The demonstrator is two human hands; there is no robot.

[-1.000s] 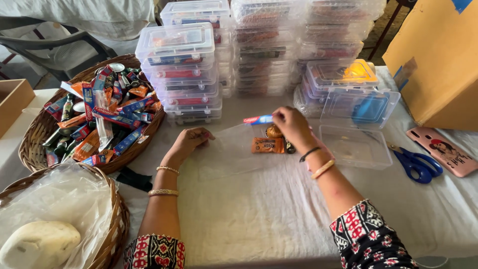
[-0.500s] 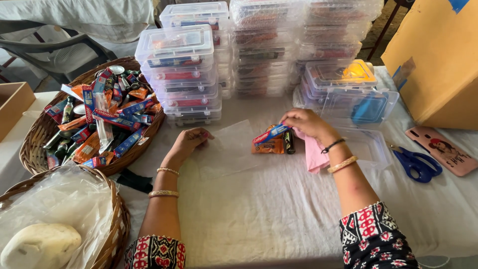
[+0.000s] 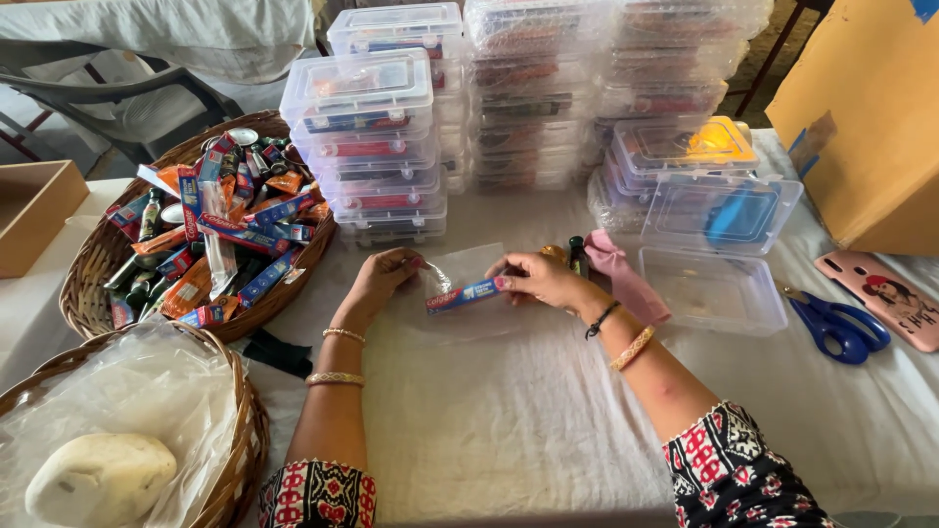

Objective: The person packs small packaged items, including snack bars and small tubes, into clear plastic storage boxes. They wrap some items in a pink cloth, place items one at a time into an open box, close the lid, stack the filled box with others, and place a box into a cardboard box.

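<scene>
My left hand [image 3: 383, 277] pinches the left edge of a clear plastic pouch [image 3: 460, 313] that lies flat on the white tablecloth. My right hand [image 3: 540, 281] holds a small red and blue toothpaste box [image 3: 465, 295] at the pouch's mouth, the box half over the pouch. Just behind my right hand sit a small dark bottle [image 3: 578, 256], an orange packet [image 3: 554, 252] and a pink cloth [image 3: 626, 279]. An empty clear plastic box [image 3: 714, 290] stands to the right of them.
A wicker basket [image 3: 98, 264] of small toiletry packets stands at left. A second basket [image 3: 245, 430] with a plastic liner and a white lump is at the near left. Stacks of filled clear boxes [image 3: 377, 147] line the back. Blue scissors [image 3: 836, 323] and a phone [image 3: 885, 293] lie right.
My right hand carried the toothpaste box left from the pile of items to the pouch mouth. The left hand stayed on the pouch's edge. The pink cloth now lies on the table.
</scene>
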